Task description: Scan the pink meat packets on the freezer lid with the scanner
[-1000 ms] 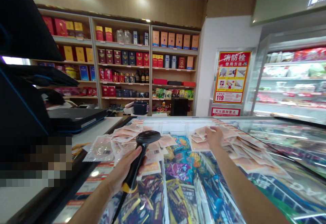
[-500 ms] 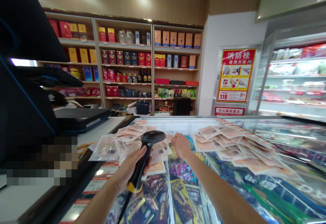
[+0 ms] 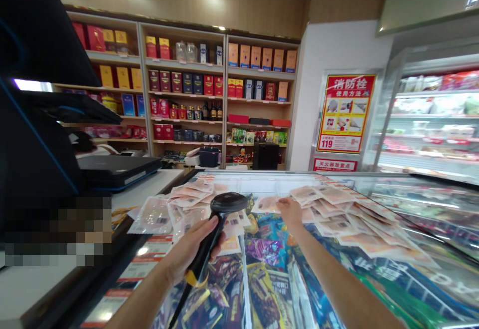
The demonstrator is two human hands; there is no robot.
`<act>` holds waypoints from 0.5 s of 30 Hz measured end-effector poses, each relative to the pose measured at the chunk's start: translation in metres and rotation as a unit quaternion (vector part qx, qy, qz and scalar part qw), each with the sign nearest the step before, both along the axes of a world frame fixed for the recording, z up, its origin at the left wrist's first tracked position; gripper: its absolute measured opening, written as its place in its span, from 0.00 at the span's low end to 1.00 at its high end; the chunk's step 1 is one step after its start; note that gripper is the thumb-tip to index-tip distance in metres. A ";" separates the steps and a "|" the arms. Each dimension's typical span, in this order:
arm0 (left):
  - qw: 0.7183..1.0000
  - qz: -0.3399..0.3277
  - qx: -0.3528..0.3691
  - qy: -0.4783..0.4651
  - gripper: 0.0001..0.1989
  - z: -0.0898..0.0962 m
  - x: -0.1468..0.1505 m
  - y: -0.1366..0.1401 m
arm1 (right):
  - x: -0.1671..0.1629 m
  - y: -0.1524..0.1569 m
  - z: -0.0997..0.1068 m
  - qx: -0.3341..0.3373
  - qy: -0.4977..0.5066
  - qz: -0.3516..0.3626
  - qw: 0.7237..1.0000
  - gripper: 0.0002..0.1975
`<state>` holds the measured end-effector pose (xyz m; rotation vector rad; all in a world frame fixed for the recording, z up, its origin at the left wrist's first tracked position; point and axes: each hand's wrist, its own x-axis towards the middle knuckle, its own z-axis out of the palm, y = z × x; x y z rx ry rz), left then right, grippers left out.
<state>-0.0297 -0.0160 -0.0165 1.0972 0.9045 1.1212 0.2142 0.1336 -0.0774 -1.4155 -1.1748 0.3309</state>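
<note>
My left hand [image 3: 200,236] is wrapped round the handle of a black barcode scanner [image 3: 228,201], whose head points away to the right and whose cable runs down. With its fingers pinched, my right hand [image 3: 291,211] grips the right end of a flat clear packet [image 3: 267,204] with pinkish contents. That packet is over the glass lid between two spreads of similar packets. The left packets [image 3: 190,196] lie beyond and beside the scanner. The right packets [image 3: 337,204] overlap in a wide heap beside my right hand.
Below the glass of the chest freezer [image 3: 245,289] are many wrapped ice creams. A black checkout terminal [image 3: 33,119] and a flat black device [image 3: 119,171] stand on the left counter [image 3: 52,281]. Shelves of boxes [image 3: 187,84] line the back, with a lit chiller [image 3: 430,114] at right.
My right hand has moved to the right, from beside the left packets toward the right heap, carrying a packet. My left hand keeps the scanner in nearly the same place.
</note>
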 end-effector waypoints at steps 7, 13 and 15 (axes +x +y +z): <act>1.000 -0.014 -0.005 -0.014 0.16 0.003 -0.002 -0.002 | 0.001 -0.003 0.009 0.021 0.075 -0.027 0.997 0.12; 1.000 -0.014 0.003 -0.016 0.17 0.003 -0.001 -0.003 | 0.000 -0.007 0.013 0.035 0.112 -0.014 0.993 0.14; 1.000 -0.016 0.000 -0.017 0.17 0.003 0.000 -0.003 | 0.000 -0.007 0.013 0.038 0.120 -0.007 0.992 0.14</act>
